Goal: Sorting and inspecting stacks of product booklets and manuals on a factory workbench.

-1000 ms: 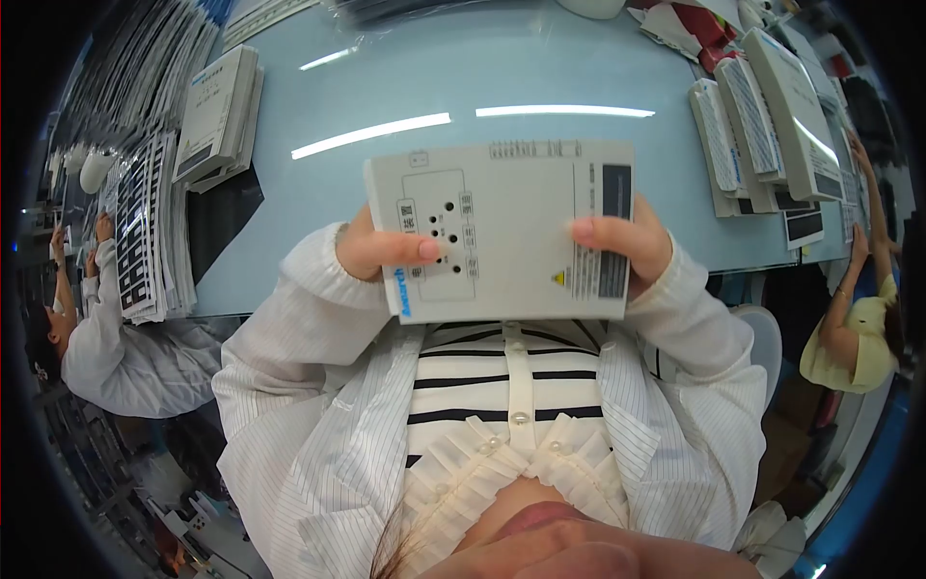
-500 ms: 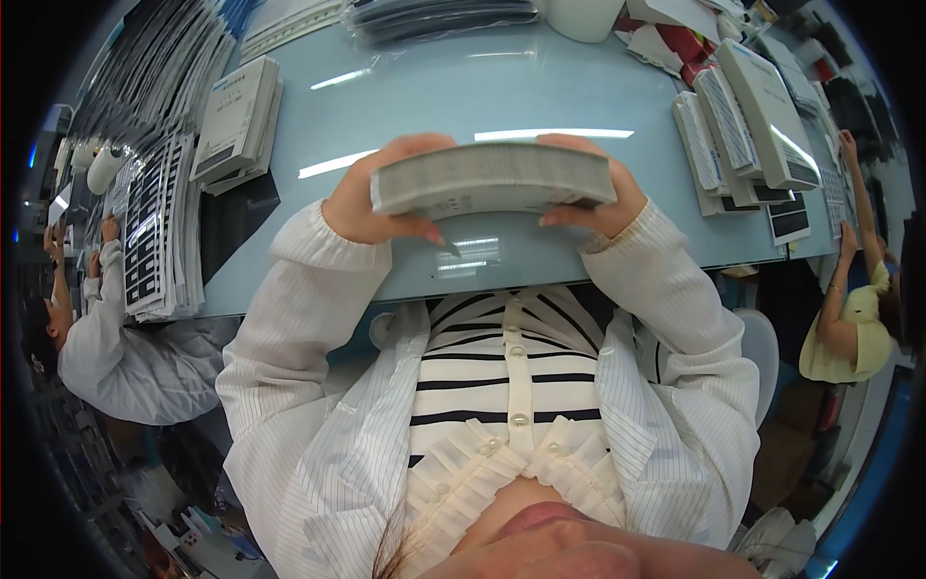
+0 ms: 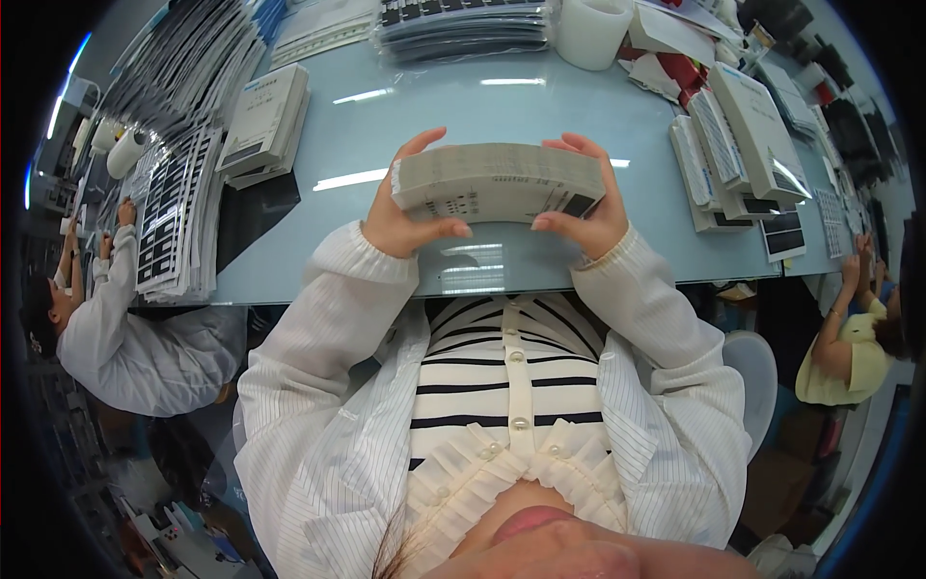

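A thick stack of printed sheets is held on edge between my two hands above the near part of the table. My left hand grips its left end, thumb along the near face and fingers around the far side. At the other end, my right hand has its thumb on the front sheet, by a dark printed patch. The layered edges of the sheets face up. What the fingertips touch behind the stack is hidden.
Piles of similar sheets lie on the glossy table: one pile at left, several at right. Long printed strips cover the left edge. A plastic-wrapped bundle and a white roll stand at the back. Co-workers sit on both sides.
The stack, strongly bowed before, is now straighter, and its printed near face shows more. My hands have come slightly closer together, with fingers lifted partly away from the far side.
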{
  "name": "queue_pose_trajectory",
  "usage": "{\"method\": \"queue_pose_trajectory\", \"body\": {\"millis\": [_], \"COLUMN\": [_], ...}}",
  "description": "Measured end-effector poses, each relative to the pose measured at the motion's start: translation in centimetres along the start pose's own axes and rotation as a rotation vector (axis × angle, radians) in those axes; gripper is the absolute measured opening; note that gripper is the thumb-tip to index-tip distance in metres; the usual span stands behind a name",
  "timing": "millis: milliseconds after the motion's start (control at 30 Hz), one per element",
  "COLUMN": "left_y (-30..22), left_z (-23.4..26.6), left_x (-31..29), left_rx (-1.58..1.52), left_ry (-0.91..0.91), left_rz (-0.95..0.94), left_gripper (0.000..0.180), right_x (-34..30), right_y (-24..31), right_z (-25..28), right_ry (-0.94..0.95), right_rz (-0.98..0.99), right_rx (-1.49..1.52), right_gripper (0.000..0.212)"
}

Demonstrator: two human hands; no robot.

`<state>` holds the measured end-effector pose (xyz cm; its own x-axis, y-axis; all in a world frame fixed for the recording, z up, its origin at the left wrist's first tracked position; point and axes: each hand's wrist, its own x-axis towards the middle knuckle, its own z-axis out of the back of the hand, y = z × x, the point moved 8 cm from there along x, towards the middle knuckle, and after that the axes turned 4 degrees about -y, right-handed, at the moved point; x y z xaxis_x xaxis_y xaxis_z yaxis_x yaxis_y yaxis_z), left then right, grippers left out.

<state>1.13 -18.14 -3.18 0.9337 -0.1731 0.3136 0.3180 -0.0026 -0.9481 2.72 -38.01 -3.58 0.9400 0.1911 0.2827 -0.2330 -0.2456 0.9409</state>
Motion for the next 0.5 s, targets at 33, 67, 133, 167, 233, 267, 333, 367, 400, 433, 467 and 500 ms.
{"method": "queue_pose_trajectory", "body": {"millis": [33,67,133,167,233,267,333,367,400,433,467,500], "left_y": [0.1,0.9,1.5,1.5,1.5,2.3,2.5,2.5,2.4,2.1,1.9,1.7], "left_z": [0.0,0.1,0.0,0.2,0.8,1.0,0.9,0.7,0.7,0.7,0.5,0.3], "left_x": [-0.1,0.0,0.2,0.3,0.5,0.6,0.7,0.7,1.0,1.0,0.7,0.5], "left_rx": [0.003,-0.04,-0.081,-0.079,-0.077,-0.007,0.065,0.077,0.092,0.096,0.031,-0.035], "left_ry": [-0.005,-0.005,-0.013,-0.048,-0.09,-0.07,-0.044,-0.036,-0.027,-0.025,-0.014,0.0], "left_rz": [-0.006,0.026,0.049,0.03,0.007,0.072,0.117,0.12,0.126,0.116,0.124,0.135], "left_gripper": [0.094,0.099,0.103,0.096,0.089,0.078,0.067,0.059,0.05,0.05,0.049,0.048], "right_x": [0.0,0.1,0.1,0.2,0.4,0.5,0.7,0.8,1.0,1.1,1.2,1.2], "right_y": [0.0,-0.1,-0.9,-1.2,-0.9,-0.9,-0.6,-0.5,-0.6,-1.1,-1.6,-1.6], "right_z": [-0.4,-0.6,-0.6,-0.5,-0.7,-0.6,-0.3,0.2,0.5,0.7,1.0,1.2], "right_ry": [-0.008,-0.016,-0.032,-0.056,-0.063,-0.077,-0.122,-0.172,-0.172,-0.155,-0.138,-0.141], "right_rz": [0.007,0.016,0.0,-0.022,-0.037,-0.057,-0.024,-0.005,0.007,-0.017,-0.043,-0.037], "right_rx": [-0.027,-0.055,-0.036,-0.018,-0.018,-0.016,-0.087,-0.154,-0.153,-0.117,-0.082,-0.083], "right_gripper": [0.066,0.063,0.062,0.061,0.057,0.053,0.049,0.046,0.046,0.046,0.046,0.046]}}
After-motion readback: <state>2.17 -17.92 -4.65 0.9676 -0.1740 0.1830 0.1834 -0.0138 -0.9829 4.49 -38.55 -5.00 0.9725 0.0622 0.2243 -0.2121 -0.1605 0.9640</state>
